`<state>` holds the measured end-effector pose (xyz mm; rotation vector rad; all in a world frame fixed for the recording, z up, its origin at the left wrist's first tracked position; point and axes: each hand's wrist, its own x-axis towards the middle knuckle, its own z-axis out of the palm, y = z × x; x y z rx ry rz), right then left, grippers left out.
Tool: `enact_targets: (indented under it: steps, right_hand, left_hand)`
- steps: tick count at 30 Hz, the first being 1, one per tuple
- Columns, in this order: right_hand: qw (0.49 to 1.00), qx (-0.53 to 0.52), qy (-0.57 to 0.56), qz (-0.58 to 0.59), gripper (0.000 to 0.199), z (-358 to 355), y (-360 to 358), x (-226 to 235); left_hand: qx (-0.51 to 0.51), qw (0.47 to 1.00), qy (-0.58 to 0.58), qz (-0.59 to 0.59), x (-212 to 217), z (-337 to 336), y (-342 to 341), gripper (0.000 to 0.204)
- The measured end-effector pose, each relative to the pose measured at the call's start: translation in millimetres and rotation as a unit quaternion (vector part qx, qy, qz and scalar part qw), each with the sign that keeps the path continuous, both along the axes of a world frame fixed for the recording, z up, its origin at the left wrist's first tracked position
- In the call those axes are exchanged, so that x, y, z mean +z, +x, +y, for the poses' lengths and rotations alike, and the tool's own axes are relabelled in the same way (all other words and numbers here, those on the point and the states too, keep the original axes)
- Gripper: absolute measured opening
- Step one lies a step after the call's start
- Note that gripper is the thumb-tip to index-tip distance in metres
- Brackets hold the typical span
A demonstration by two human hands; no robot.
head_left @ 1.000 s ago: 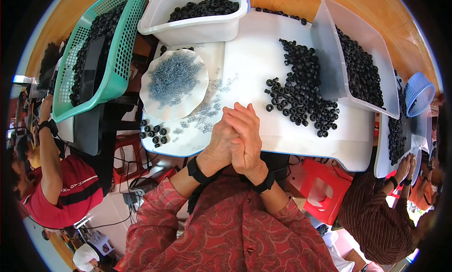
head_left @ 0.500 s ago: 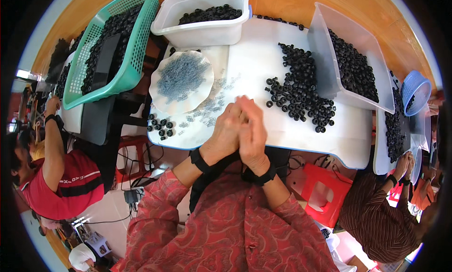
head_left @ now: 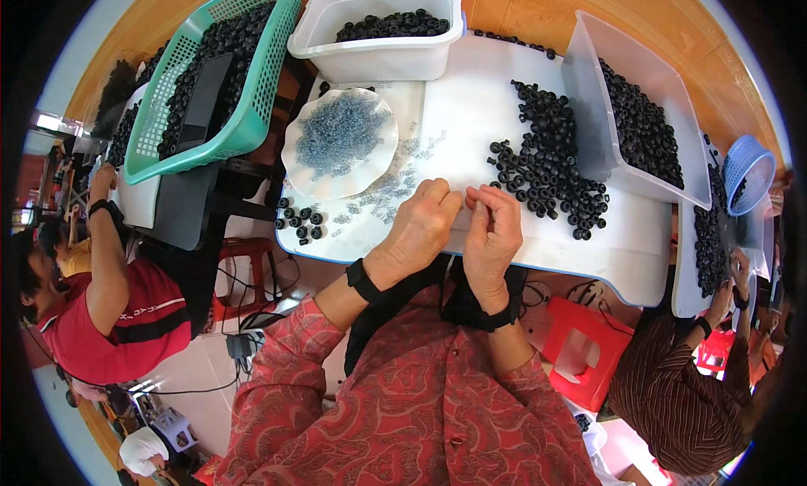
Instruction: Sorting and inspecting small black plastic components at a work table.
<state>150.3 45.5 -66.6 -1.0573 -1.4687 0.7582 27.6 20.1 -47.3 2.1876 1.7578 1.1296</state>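
Black rings point(head_left: 551, 171) (loose pile) beside right hand point(head_left: 492, 234)

- My hands were pressed together, fingers pointing up the table; now they have come apart.
- My left hand point(head_left: 418, 229) now lies curled, knuckles up, near the table's point(head_left: 471, 108) front edge.
- My right hand point(head_left: 492, 234) stands just beside it, fingertips point(head_left: 479, 196) pinched toward the left hand's fingers; what they pinch is too small to tell.
- My view has tipped down a little, so the table sits higher in it than before.
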Motion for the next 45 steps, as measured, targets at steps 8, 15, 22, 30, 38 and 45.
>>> enact_targets:
  steps: [8,15,22,30,38,45]
  right_hand:
    - [0.994,0.080,0.074,-0.007,0.019,-2,-6,33]
    - [0.956,0.236,0.137,-0.104,0.025,20,-26,38]
    - [0.961,0.252,0.089,-0.079,0.023,24,-27,30]
    - [0.964,0.239,0.103,-0.058,0.022,24,-26,24]
    - [0.965,0.220,0.132,-0.056,0.020,22,-27,21]
    - [0.992,0.116,0.039,-0.027,0.017,12,11,15]
  left_hand:
    - [-0.037,0.999,-0.017,-0.009,0,0,-2,0.026]
    - [-0.117,0.943,-0.057,-0.305,-26,6,3,0.025]
    - [-0.107,0.951,-0.079,-0.280,-76,-3,-5,0.026]
    - [-0.095,0.961,-0.089,-0.245,-124,-5,-11,0.028]
    - [-0.069,0.984,-0.025,-0.164,-48,0,-12,0.020]
    - [0.020,0.968,-0.064,-0.243,0,-3,-10,0.016]
